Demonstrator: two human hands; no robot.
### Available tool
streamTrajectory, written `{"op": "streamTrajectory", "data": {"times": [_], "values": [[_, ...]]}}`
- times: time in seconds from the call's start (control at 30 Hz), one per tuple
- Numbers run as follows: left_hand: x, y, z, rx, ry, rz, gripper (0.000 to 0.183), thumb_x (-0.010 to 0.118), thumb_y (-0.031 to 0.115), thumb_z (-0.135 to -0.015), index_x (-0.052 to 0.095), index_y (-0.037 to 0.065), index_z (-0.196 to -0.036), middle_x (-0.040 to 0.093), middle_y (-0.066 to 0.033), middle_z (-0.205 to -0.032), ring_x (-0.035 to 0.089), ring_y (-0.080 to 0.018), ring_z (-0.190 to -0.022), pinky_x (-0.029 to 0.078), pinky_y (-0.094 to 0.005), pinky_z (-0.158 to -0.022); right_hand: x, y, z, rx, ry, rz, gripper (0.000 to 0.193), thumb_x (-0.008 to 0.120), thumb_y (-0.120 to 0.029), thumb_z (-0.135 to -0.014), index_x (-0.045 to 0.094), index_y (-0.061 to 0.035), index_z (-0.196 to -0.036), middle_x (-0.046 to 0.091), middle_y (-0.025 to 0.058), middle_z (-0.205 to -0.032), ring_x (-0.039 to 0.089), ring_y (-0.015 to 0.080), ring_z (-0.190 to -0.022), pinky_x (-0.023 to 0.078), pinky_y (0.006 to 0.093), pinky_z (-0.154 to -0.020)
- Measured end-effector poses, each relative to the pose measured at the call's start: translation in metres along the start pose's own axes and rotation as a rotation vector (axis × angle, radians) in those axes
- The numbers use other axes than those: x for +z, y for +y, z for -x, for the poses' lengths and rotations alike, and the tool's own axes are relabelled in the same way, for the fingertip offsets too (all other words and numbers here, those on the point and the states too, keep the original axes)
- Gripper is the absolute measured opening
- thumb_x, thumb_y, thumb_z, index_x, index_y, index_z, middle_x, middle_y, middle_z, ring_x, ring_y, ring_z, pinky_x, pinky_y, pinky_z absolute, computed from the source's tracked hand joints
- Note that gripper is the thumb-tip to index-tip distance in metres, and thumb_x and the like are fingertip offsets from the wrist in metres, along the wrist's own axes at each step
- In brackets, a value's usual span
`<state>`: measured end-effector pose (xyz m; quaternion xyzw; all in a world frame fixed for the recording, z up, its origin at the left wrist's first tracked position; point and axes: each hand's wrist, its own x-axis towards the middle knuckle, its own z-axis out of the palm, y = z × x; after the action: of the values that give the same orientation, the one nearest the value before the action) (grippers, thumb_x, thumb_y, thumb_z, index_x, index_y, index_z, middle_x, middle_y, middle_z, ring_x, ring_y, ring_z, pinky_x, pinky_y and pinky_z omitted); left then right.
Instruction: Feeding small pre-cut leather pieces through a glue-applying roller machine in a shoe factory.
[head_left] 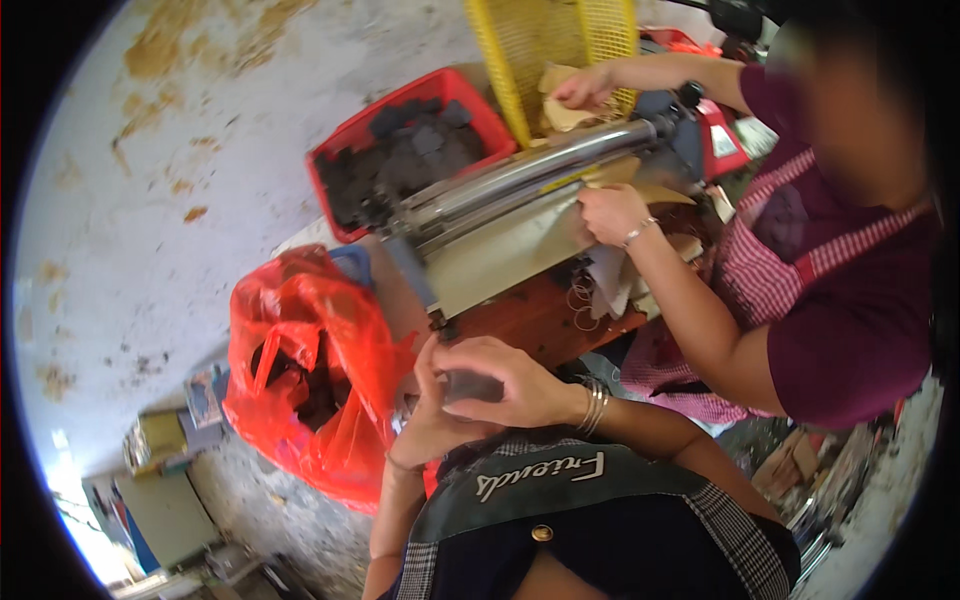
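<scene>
- The grey piece (472, 386) is in front of the apron (560, 490), between the person's two hands, close to the near corner of the roller machine (535, 175).
- The right hand (510, 378), behind its bangles, bends thumb and forefinger around this piece and seems to be clamped on it; the left hand (437, 425) is just beside, one finger raised, but its fingertips are partly hidden, so I cannot tell if they press on it too.
- In my judgement the piece is light and thin, rather flexible than stiff, and not fragile; its smooth face may slip a little. I would take it by two opposite edges, softly, so that it does not fold.
- In the red tray (325, 190) there is a loose heap of dark grey pieces (430, 135), flat and matt, with irregular outlines.
- The machine has a shiny metal cylinder above a smooth pale plate.
- The red plastic bag (285, 290) is thin, crinkled and half see-through, with dark contents; it stands near the left hand.
- Across the machine, a co-worker's hand (612, 215) touches pale sheet material (650, 192), beside the yellow basket (490, 60) of open mesh.
</scene>
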<state>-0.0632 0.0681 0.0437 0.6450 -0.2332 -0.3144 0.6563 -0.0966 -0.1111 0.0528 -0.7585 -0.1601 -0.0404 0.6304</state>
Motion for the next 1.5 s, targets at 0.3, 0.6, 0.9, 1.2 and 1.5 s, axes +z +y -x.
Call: {"op": "streamTrajectory", "data": {"times": [0.3,0.6,0.9,1.2,1.5], "values": [[0.015,-0.025,-0.002,-0.360,0.147,0.327,0.086,0.079,0.002,-0.064,0.030,0.003,-0.135,0.048,-0.0105,-0.122,0.048,-0.0211,-0.115,0.042,-0.0340,-0.096,0.014,0.017,0.006,-0.081,0.455,0.326,0.018,0.071,-0.020,-0.079,0.068,-0.0087,-0.094,0.061,0.0101,-0.108,0.055,0.0290,-0.104,0.042,0.0389,-0.095],[0.033,-0.037,-0.011,-0.143,0.573,-1.106,0.096,0.085,0.026,-0.057,0.034,0.008,-0.136,0.044,-0.0212,-0.118,0.044,-0.0404,-0.111,0.035,-0.0537,-0.090,0.032,0.048,0.034,0.024,0.491,0.394,0.016,0.077,-0.022,-0.070,0.069,-0.0115,-0.078,0.057,0.0054,-0.106,0.047,0.0286,-0.105,0.038,0.0408,-0.092],[0.032,-0.056,-0.012,0.050,0.528,-1.146,0.103,0.085,0.026,-0.050,0.036,0.006,-0.138,0.041,-0.0175,-0.107,0.040,-0.0376,-0.104,0.034,-0.0508,-0.090,0.039,0.070,0.049,0.225,0.554,0.238,0.013,0.074,-0.017,-0.073,0.065,-0.0089,-0.079,0.055,0.0059,-0.094,0.045,0.0280,-0.098,0.038,0.0357,-0.087],[0.034,-0.060,-0.002,0.010,0.473,-1.168,0.106,0.086,0.024,-0.051,0.032,0.008,-0.141,0.040,-0.0201,-0.108,0.040,-0.0378,-0.104,0.033,-0.0494,-0.091,0.036,0.077,0.061,0.155,0.356,0.219,0.010,0.068,-0.010,-0.076,0.061,-0.0066,-0.082,0.051,0.0093,-0.094,0.047,0.0290,-0.094,0.041,0.0341,-0.083],[0.036,-0.056,0.003,-0.003,0.536,-1.265,0.107,0.081,0.027,-0.054,0.027,0.006,-0.144,0.041,-0.0196,-0.105,0.041,-0.0382,-0.098,0.036,-0.0483,-0.086,0.031,0.056,0.053,-0.112,0.252,0.559,0.013,0.062,-0.009,-0.072,0.056,-0.0075,-0.083,0.049,0.0071,-0.087,0.049,0.0254,-0.086,0.044,0.0354,-0.076]]}}
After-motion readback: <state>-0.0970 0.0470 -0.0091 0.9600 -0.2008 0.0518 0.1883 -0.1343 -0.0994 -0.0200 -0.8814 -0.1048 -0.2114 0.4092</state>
